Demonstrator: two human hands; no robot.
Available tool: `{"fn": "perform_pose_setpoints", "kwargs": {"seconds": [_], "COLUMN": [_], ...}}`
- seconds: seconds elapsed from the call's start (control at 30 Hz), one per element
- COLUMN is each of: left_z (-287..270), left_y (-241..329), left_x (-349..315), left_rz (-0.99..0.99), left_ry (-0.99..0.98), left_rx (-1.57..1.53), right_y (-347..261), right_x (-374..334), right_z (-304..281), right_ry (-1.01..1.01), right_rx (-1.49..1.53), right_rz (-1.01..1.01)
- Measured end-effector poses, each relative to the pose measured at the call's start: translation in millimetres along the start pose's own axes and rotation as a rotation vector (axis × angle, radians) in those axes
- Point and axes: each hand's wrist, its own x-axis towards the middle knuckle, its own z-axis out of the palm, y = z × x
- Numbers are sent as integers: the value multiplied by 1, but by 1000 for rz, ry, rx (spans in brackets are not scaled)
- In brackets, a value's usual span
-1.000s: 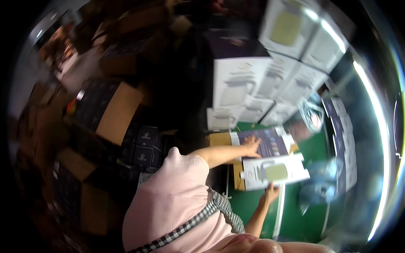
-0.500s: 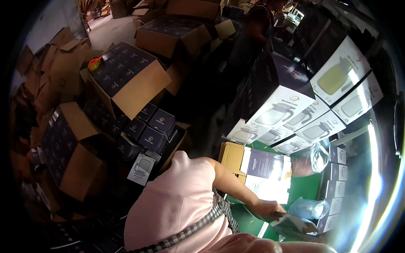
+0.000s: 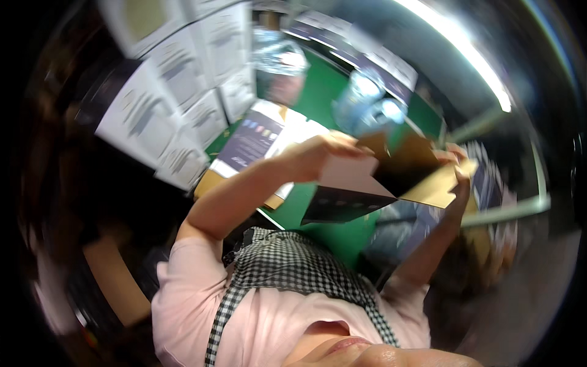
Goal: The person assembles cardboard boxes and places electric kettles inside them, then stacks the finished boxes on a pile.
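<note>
Both hands hold up a cardboard box [image 3: 348, 205], dark and pale outside and brown inside, above the green table. It is unfolded into a tube, with its end flaps open. My left hand [image 3: 324, 153] is closed on the box's left upper edge. At the opposite side, the fingers of my right hand [image 3: 458, 164] grip the edge by a brown flap. Just beyond the box lie bluish clear plastic bags [image 3: 361, 107] with something inside that I cannot make out. Another printed box [image 3: 247, 144] lies on the table beside my left forearm.
White printed boxes [image 3: 143, 128] are stacked high at the left. Smaller boxes [image 3: 379, 61] line the table's [image 3: 315, 79] far edge. A plastic-wrapped reddish item [image 3: 284, 85] stands near the stack. Flat printed cartons [image 3: 486, 177] and a pale frame bar [image 3: 507, 211] are at the right.
The view has swung right toward the table. A flat piece was in my left hand before; now both hands hold an opened-out box, and my right hand has come into view.
</note>
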Motion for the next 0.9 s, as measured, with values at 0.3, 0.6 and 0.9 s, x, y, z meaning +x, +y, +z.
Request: {"fn": "perform_pose_setpoints", "kwargs": {"seconds": [0.3, 0.6, 0.9], "left_z": [13, -45, -63], "left_y": [-61, -125, -125], "left_x": [54, 64, 72], "left_rz": [212, 419, 214], "left_ry": [-71, 580, 42], "left_rx": [823, 320, 719], "right_y": [12, 116, 119], "right_x": [-40, -72, -90], "right_z": [37, 81, 100], "right_ry": [-460, -534, -124], "right_rx": [-746, -726, -660], "right_rz": [269, -166, -59]}}
